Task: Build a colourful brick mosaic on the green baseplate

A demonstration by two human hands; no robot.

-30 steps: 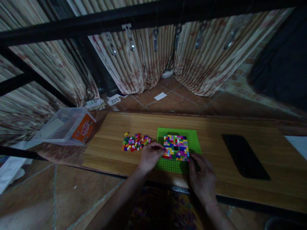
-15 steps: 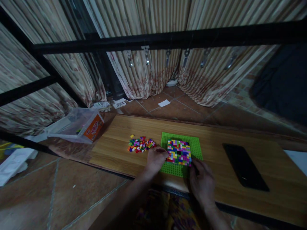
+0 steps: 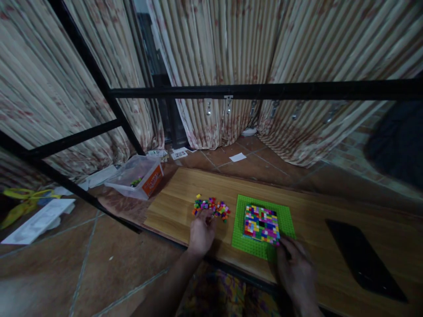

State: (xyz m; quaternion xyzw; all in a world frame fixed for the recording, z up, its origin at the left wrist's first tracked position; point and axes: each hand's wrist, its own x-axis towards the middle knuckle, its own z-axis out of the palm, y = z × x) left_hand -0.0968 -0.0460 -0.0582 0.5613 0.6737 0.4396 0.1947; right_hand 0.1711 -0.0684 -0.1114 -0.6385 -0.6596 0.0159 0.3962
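Observation:
A square, many-coloured toy brick block (image 3: 261, 223) sits on a green studded baseplate (image 3: 239, 240) on the wooden table. My right hand (image 3: 297, 264) is at the near right corner of the block, its thumb and fingers closed about that corner and partly in shadow. My left hand (image 3: 202, 230) reaches over the near side of a pile of small loose toy bricks (image 3: 218, 208), left of the baseplate. Its fingertips are pinched together among the bricks; whatever they hold is too small to make out.
A dark flat tablet-like object (image 3: 365, 259) lies on the table at the right. Past the left end stands a clear plastic box (image 3: 135, 174) with an orange label. A black metal frame (image 3: 264, 91) crosses in front of curtains (image 3: 224, 48). White paper (image 3: 238, 157) lies on the tiled floor.
My left hand has moved left from the block's edge to the loose bricks. My right hand stays at the block's near right corner. The camera view has shifted.

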